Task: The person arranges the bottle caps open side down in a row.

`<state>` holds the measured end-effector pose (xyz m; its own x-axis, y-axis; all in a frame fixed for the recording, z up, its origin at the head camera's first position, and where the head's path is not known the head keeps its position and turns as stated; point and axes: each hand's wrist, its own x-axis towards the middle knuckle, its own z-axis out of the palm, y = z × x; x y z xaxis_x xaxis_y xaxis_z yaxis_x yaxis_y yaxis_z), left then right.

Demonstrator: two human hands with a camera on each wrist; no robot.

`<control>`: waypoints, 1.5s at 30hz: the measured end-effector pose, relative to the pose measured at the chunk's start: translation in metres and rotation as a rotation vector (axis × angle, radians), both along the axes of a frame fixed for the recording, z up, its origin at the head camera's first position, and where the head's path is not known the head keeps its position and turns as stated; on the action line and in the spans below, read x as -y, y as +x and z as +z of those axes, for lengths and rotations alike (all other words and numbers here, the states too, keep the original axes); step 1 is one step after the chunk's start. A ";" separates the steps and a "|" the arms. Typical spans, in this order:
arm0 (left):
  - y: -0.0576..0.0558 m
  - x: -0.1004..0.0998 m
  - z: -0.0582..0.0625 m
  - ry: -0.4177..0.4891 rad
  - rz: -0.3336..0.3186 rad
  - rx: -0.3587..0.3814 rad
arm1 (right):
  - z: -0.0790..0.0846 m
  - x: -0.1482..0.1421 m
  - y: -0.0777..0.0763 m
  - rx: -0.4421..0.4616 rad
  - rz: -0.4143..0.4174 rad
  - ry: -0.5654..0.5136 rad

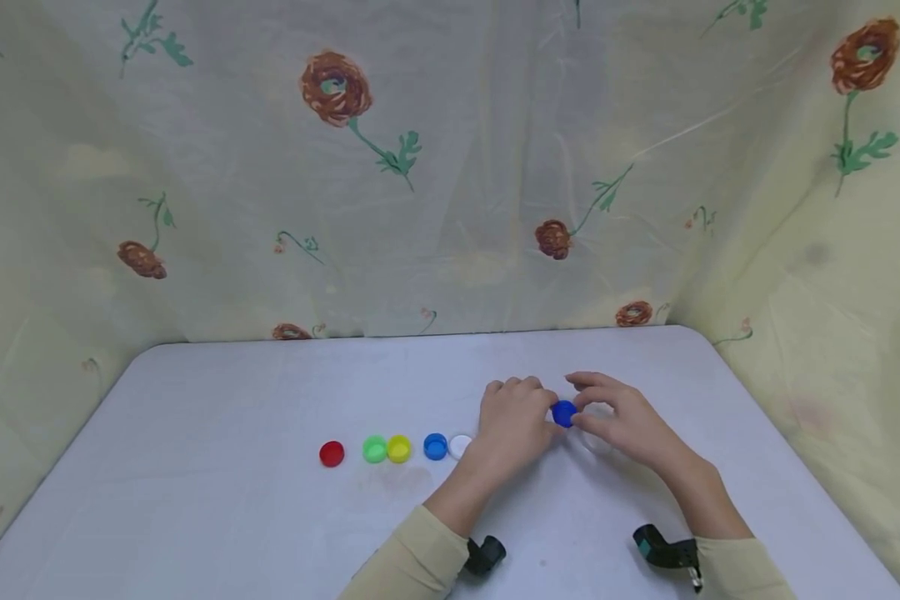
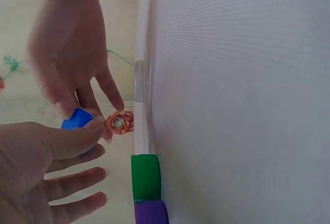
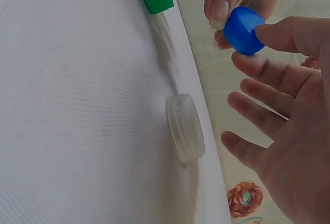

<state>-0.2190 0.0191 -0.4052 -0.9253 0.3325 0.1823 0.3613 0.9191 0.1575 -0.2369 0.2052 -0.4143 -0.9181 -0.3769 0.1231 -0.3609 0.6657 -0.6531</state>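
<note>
Blue cap (image 1: 564,413), pinched above the table (image 1: 217,500) between thumb and fingers of both left hand (image 1: 516,418) and right hand (image 1: 624,421), seems light, stiff, perhaps slippery, best gripped around its rim.

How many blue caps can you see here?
2. One blue cap is held by the left hand and right hand; the other blue cap lies on the table between the yellow cap and white cap. More may be hidden behind the hands.

Left hand (image 2: 38,162) and purple cap (image 2: 151,212), cropped in left-wrist view
</note>
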 end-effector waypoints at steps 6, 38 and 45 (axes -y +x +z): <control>0.000 -0.002 0.000 0.014 0.005 -0.043 | 0.003 -0.002 0.001 0.048 0.009 -0.039; -0.001 -0.002 -0.002 0.016 -0.008 0.002 | -0.001 -0.004 -0.002 -0.045 0.054 0.076; 0.000 -0.003 -0.003 0.014 -0.014 0.023 | -0.002 -0.002 -0.001 -0.017 0.059 0.100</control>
<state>-0.2190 0.0218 -0.4087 -0.9245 0.3435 0.1654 0.3706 0.9115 0.1784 -0.2381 0.2077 -0.4165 -0.8922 -0.4409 0.0976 -0.4115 0.7048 -0.5779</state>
